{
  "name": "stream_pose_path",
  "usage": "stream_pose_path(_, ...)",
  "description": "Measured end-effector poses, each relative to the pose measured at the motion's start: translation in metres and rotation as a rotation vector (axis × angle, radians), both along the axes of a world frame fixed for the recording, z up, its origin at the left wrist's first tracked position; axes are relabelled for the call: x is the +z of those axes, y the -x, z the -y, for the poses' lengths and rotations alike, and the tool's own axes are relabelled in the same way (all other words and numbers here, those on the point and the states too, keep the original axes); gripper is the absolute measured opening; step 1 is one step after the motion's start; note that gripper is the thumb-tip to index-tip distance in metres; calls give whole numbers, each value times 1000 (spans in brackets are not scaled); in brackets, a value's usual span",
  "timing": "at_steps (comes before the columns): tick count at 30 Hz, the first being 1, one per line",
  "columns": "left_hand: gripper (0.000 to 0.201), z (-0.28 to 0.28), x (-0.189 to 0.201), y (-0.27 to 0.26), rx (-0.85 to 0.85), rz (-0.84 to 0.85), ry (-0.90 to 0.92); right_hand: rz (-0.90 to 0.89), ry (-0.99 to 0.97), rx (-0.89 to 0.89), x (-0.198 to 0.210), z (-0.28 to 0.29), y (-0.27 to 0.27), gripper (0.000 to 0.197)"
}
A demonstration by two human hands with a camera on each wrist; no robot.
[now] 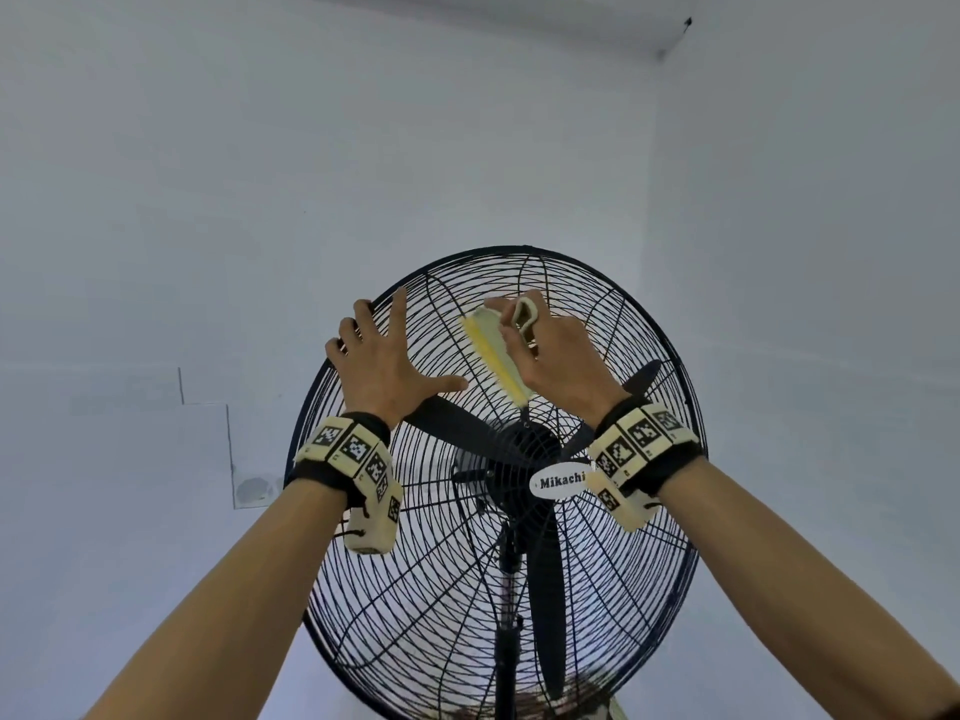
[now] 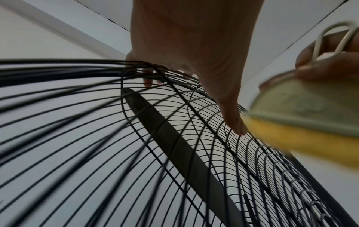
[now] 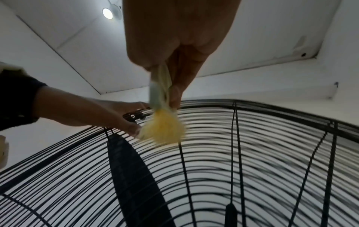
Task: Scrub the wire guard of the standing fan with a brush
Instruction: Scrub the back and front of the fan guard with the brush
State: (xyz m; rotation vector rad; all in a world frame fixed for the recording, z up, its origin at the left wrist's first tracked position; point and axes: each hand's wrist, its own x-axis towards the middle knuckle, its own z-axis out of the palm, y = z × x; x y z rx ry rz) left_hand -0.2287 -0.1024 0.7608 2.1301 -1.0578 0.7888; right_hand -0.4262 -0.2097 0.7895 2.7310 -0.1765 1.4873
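Right hand grips the brush against the upper guard, left hand braces with fingers spread wide; scrubbing looks midway, lower wires seemingly untouched

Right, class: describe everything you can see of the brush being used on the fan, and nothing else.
The brush is a long, narrow hand brush with a pale greenish plastic back, a looped handle at its upper end and a strip of yellow bristles along one edge. The right hand grips it by the back and handle. It lies slanted across the upper front of the wire guard, bristles against the wires, its lower end pointing toward the hub. The left hand's thumb lies close beside it. It looks blurred in both wrist views.
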Motion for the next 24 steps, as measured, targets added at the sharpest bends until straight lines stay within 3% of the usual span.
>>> stream_pose_path(4, 144, -2, 0, 0, -2, -3, -7, -113, 12, -23, -3, 1, 13, 11)
stream_pose_path(8, 144, 0, 1, 4, -3, 3, -9, 60, -34, 19, -6, 2, 22, 11)
stream_pose_path(15, 144, -2, 1, -1, -6, 1, -13, -51, -122, -29, -66, 10, 43, 19)
stream_pose_path(24, 145, -2, 3, 8, 11, 24, -18, -23, -26, -24, -60, 14, 44, 16)
